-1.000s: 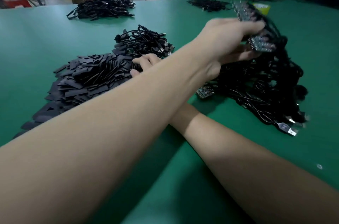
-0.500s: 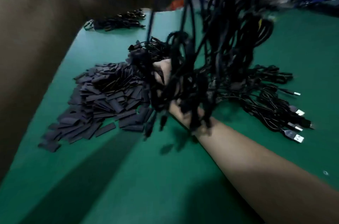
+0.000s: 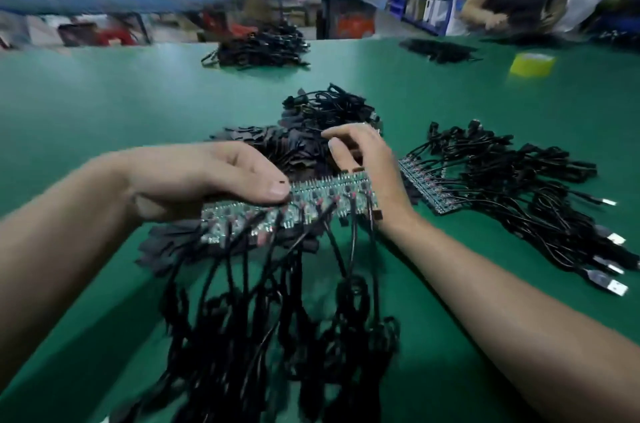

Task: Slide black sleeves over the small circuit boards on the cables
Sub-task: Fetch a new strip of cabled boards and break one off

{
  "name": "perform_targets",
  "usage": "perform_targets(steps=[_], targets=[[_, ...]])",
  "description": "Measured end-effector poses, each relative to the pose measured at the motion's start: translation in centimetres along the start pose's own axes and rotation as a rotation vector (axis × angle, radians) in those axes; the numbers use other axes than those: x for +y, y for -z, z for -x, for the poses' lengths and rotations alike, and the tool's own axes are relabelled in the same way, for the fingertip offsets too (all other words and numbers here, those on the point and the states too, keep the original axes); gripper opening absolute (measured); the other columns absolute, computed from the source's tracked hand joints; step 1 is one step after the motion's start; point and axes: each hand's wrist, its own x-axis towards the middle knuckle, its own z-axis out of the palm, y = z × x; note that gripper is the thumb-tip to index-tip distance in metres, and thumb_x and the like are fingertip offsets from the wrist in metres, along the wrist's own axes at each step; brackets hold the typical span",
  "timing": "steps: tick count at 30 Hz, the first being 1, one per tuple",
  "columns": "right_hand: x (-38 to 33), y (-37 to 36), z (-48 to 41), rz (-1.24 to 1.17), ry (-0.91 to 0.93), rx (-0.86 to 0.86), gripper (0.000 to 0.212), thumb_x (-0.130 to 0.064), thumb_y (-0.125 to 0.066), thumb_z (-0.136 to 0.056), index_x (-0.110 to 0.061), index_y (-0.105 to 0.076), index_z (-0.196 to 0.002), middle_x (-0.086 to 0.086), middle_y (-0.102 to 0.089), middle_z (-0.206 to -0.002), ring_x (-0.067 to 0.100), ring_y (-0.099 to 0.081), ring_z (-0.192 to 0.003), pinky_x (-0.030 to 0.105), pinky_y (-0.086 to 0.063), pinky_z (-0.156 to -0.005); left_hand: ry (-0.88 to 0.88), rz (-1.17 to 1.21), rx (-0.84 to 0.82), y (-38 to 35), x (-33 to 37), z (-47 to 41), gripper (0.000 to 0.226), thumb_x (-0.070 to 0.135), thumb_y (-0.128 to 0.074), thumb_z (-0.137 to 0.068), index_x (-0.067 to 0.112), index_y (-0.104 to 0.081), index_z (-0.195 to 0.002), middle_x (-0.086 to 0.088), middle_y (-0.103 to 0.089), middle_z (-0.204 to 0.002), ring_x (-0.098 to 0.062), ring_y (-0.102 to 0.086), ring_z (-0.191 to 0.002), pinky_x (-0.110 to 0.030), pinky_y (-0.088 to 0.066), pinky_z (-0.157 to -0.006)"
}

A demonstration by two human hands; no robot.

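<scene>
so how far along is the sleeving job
Looks early. Done: no sleeved board that I can see. In hand: the left hand grips a board strip, boards bare green; the right hand is at its other end. Left: that strip, a second strip to the right, the sleeve pile.

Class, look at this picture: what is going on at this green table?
A person holds a row of small circuit boards over the table, cables hanging toward the camera. The left hand grips one end; the right hand is at the other, grip unclear. Black sleeves lie piled behind; these boards look bare. A second row lies to the right.
</scene>
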Motion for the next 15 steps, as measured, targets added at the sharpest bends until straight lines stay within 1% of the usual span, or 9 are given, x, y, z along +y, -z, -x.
perform_targets(steps=[2, 4, 6, 8, 9, 11, 12, 14, 15], targets=[[-0.7, 0.1, 0.0, -0.099, 0.037, -0.038, 0.024, -0.026, -0.050, -0.106, -0.017, -0.073, -0.108, -0.006, -0.072, -0.102, 0.010, -0.066, -0.100, 0.038, -0.054, -0.092, 0.004, -0.120, 0.050, 0.4, -1.2, -0.2, 0.037, 0.031, -0.068, -0.093, 0.000, -0.061, -0.074, -0.008, -0.055, -0.068, -0.016, -0.051, -0.062, -0.022, -0.043, -0.067], [-0.8, -0.1, -0.2, -0.268, -0.021, -0.131, 0.038, -0.034, -0.042, -0.109, -0.015, -0.074, -0.101, 0.000, -0.075, -0.090, 0.014, -0.070, -0.089, 0.037, -0.055, -0.080, 0.042, -0.281, 0.150, 0.4, -2.1, -0.7, 0.039, 0.043, -0.070, -0.092, 0.009, -0.064, -0.074, -0.007, -0.047, -0.068, -0.019, -0.038, -0.062, -0.025, -0.034, -0.061], [-0.9, 0.1, -0.3, -0.480, -0.153, -0.278, 0.055, -0.049, -0.036, -0.107, -0.013, -0.075, -0.096, 0.009, -0.075, -0.084, 0.018, -0.069, -0.079, 0.030, -0.053, -0.068, 0.054, -0.363, 0.228, 0.5, -3.0, -1.1, 0.036, 0.049, -0.071, -0.089, 0.016, -0.070, -0.073, 0.002, -0.050, -0.062, -0.013, -0.038, -0.056, -0.020, -0.032, -0.052], [-0.7, 0.5, -0.3, -0.505, -0.228, -0.446, 0.055, -0.062, -0.047, -0.098, -0.016, -0.077, -0.093, 0.008, -0.074, -0.083, 0.016, -0.066, -0.075, 0.024, -0.048, -0.064, 0.036, -0.411, 0.337, 0.3, -3.8, -1.2, 0.030, 0.053, -0.072, -0.084, 0.025, -0.076, -0.076, 0.010, -0.057, -0.058, -0.006, -0.043, -0.051, -0.014, -0.035, -0.048], [-0.3, 0.6, -0.3, -0.431, -0.211, -0.521, 0.045, -0.060, -0.057, -0.094, -0.020, -0.077, -0.093, 0.004, -0.074, -0.084, 0.012, -0.065, -0.076, 0.023, -0.046, -0.065, 0.015, -0.440, 0.413, 0.1, -4.3, -1.3, 0.028, 0.056, -0.073, -0.081, 0.029, -0.078, -0.080, 0.011, -0.059, -0.057, -0.004, -0.045, -0.050, -0.013, -0.036, -0.048], [0.1, 0.9, -0.4, -0.268, -0.150, -0.607, 0.020, -0.044, -0.075, -0.088, -0.025, -0.077, -0.095, -0.005, -0.074, -0.085, 0.004, -0.066, -0.077, 0.019, -0.049, -0.068, -0.037, -0.474, 0.558, -0.2, -5.5, -1.4, 0.024, 0.058, -0.075, -0.077, 0.036, -0.079, -0.086, 0.011, -0.063, -0.058, -0.002, -0.048, -0.052, -0.015, -0.039, -0.052], [0.1, 1.0, -0.4, -0.234, -0.153, -0.637, 0.014, -0.035, -0.080, -0.086, -0.026, -0.077, -0.097, -0.006, -0.075, -0.086, 0.003, -0.067, -0.077, 0.017, -0.051, -0.068, -0.058, -0.445, 0.606, -0.3, -6.1, -1.4, 0.022, 0.057, -0.075, -0.078, 0.038, -0.078, -0.089, 0.010, -0.065, -0.061, -0.003, -0.051, -0.055, -0.019, -0.040, -0.055], [0.1, 1.2, -0.7, -0.221, -0.165, -0.685, 0.017, -0.022, -0.083, -0.084, -0.026, -0.078, -0.100, -0.003, -0.076, -0.087, 0.004, -0.069, -0.077, 0.015, -0.052, -0.070, -0.079, -0.296, 0.653, -0.7, -6.9, -1.1, 0.022, 0.054, -0.074, -0.081, 0.038, -0.078, -0.096, 0.008, -0.072, -0.071, -0.006, -0.058, -0.062, -0.026, -0.046, -0.064], [0.0, 1.4, -0.8, -0.216, -0.163, -0.699, 0.018, -0.018, -0.082, -0.084, -0.025, -0.079, -0.101, -0.002, -0.077, -0.087, 0.004, -0.070, -0.077, 0.014, -0.052, -0.071, -0.084, -0.213, 0.660, -0.9, -7.2, -1.0, 0.023, 0.053, -0.072, -0.083, 0.038, -0.077, -0.100, 0.007, -0.075, -0.076, -0.007, -0.062, -0.066, -0.025, -0.048, -0.068]])
